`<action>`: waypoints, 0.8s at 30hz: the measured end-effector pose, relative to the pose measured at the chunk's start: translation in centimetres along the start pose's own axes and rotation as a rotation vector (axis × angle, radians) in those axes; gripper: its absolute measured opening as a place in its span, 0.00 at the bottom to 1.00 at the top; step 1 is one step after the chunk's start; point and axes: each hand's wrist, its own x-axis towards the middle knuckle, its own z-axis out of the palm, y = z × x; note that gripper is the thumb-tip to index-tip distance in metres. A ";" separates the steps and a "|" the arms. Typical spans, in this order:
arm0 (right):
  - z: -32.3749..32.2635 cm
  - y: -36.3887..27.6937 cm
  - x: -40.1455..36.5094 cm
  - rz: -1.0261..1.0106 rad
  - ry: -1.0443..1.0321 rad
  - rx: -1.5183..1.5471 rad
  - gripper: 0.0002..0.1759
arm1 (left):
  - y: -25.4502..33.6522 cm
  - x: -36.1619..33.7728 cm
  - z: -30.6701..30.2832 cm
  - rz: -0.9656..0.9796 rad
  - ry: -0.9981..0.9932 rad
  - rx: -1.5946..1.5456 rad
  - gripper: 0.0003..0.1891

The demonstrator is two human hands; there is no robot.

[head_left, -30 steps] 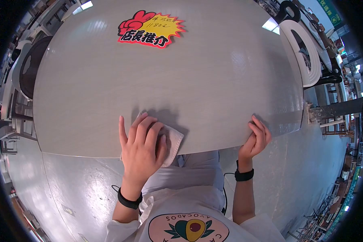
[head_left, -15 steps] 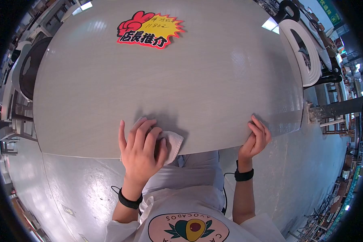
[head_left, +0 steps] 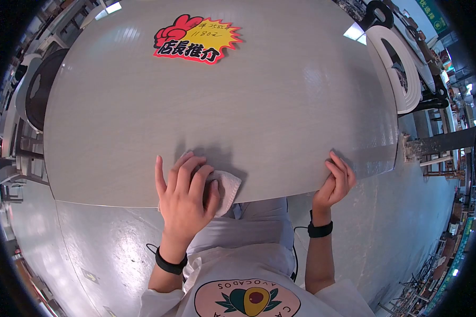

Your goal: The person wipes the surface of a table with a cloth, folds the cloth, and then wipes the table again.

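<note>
A whitish cloth [head_left: 228,189] lies bunched at the table's near edge, under my left hand [head_left: 185,193]. Curved fingers press it against the grey tabletop [head_left: 248,116], with the little finger sticking out to the side. Part of the cloth shows beside the thumb; the remainder is hidden beneath the palm. Farther right, my right hand [head_left: 334,180] rests on the same edge, fingers loosely bent and holding nothing. Both wrists wear black bands.
A yellow and red price sign [head_left: 198,39] lies toward the far side of the table. Chairs stand close by, a dark-backed one [head_left: 45,90] at left and a white-framed one [head_left: 394,68] at right. Glossy floor [head_left: 111,243] shows below the edge.
My left hand and the cloth have barely shifted. My right hand stays where it was on the edge.
</note>
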 end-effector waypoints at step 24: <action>0.0 0.2 0.1 -0.024 0.004 0.004 0.15 | 0.1 0.3 -0.3 -0.012 -0.028 -0.013 0.13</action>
